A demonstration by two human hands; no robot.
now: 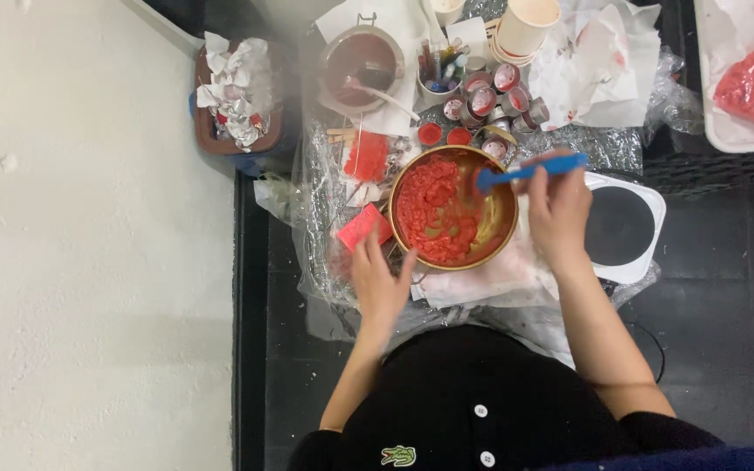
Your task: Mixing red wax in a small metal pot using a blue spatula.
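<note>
The round golden metal bowl (454, 209) sits at the middle of the plastic-covered work surface, holding a heap of red crumbly chunks (434, 218) piled toward its left side; the right inner wall shows bare, smeared metal, so the mass looks only partly worked and not yet smooth. The right hand (558, 208), just right of the bowl, is clenched around a blue plastic spatula (530, 171) whose blade reaches over the rim. The left hand (380, 277), fingers loosely spread, rests against the bowl's lower left edge, beside a pink rectangular block (359, 228).
</note>
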